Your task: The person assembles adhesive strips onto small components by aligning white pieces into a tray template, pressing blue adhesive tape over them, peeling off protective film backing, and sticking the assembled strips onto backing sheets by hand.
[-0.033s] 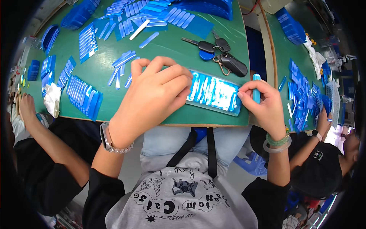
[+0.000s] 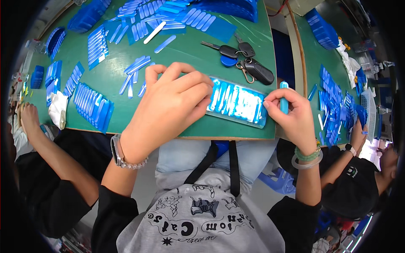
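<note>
A rectangular clear-edged panel (image 2: 237,103) with a row of glossy blue strips lies near the table's front edge, glare whitening its middle. Over its left end is my left hand (image 2: 177,99), back up, fingers bent and thumb and forefinger drawn together. Its fingertips are hidden, so what they pinch does not show. My right hand (image 2: 291,107) has thumb and forefinger closed at the panel's right edge. A light-blue pen-like cylinder (image 2: 284,99) stands upright in the curl of that hand. Several loose blue strips (image 2: 136,69) lie beyond my left hand.
A key bunch with a black fob (image 2: 258,71) lies behind the panel. Blue strip sheets (image 2: 93,107) and a crumpled white cloth (image 2: 58,110) are at left; more strips (image 2: 168,17) heap at the back. Co-workers' arms (image 2: 63,156) reach in at both sides.
</note>
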A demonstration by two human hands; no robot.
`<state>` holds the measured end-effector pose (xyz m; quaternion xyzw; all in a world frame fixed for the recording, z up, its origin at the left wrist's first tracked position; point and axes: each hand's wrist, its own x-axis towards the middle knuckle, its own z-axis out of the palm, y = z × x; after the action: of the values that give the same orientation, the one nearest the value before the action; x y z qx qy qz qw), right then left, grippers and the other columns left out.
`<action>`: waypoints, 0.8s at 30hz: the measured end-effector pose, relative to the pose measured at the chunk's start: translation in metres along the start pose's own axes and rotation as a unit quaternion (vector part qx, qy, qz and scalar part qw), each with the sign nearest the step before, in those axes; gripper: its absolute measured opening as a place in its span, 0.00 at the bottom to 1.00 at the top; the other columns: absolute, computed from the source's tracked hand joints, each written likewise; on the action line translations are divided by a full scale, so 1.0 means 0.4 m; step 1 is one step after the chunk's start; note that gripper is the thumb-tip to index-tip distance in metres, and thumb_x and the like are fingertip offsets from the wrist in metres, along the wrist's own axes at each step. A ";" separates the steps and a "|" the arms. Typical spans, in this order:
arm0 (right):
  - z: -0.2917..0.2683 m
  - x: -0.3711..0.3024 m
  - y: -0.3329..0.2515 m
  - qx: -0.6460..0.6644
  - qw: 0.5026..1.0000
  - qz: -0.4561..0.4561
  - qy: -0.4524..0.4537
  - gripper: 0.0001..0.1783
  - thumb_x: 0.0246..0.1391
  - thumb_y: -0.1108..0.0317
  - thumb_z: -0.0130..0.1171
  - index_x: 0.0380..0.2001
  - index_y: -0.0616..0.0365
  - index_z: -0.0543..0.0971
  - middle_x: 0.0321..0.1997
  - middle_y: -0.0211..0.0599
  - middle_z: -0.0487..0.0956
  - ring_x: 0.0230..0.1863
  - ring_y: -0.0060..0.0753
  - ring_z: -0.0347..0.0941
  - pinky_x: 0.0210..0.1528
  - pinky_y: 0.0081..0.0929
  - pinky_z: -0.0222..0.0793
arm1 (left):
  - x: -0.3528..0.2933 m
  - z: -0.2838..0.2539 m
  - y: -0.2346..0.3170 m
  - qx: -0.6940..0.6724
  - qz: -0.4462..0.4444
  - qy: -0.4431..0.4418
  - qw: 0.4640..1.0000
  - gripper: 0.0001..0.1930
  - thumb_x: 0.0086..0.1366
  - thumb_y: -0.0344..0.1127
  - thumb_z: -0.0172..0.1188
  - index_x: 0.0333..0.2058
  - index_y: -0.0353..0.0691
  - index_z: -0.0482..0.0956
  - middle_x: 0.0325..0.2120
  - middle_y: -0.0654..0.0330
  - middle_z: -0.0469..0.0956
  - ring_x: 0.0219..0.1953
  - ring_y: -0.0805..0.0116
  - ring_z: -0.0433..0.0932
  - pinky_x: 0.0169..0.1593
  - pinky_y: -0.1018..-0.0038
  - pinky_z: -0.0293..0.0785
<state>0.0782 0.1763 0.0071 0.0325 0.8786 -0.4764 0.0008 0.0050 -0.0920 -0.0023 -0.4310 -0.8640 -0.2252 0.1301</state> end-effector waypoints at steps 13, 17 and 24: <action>-0.034 0.063 -0.073 -0.219 0.966 -0.064 -0.123 0.07 0.46 0.69 0.62 0.25 0.63 0.78 0.24 0.42 0.77 0.28 0.40 0.76 0.34 0.32 0.71 | 0.002 -0.004 0.002 0.002 0.003 -0.011 1.000 0.10 0.51 0.30 0.68 0.31 0.48 0.78 0.39 0.73 0.80 0.46 0.69 0.75 0.48 0.66 0.59; -0.020 0.028 -0.075 -0.333 0.931 -0.128 -0.072 0.05 0.45 0.71 0.62 0.25 0.62 0.78 0.24 0.41 0.76 0.27 0.40 0.75 0.32 0.32 0.71 | -0.002 -0.005 0.001 0.003 -0.002 -0.011 1.000 0.09 0.51 0.30 0.68 0.31 0.48 0.78 0.40 0.73 0.80 0.46 0.69 0.75 0.49 0.66 0.59; -0.009 -0.020 -0.062 -0.161 0.977 -0.111 -0.087 0.06 0.44 0.77 0.65 0.27 0.61 0.78 0.24 0.37 0.74 0.29 0.36 0.74 0.32 0.30 0.69 | -0.004 0.001 -0.005 -0.007 0.005 -0.006 1.000 0.09 0.51 0.30 0.68 0.31 0.48 0.79 0.40 0.73 0.80 0.46 0.70 0.75 0.49 0.66 0.58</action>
<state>0.0848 0.1654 0.0303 -0.1076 0.9383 -0.3272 0.0290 0.0045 -0.0940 -0.0038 -0.4374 -0.8611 -0.2282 0.1231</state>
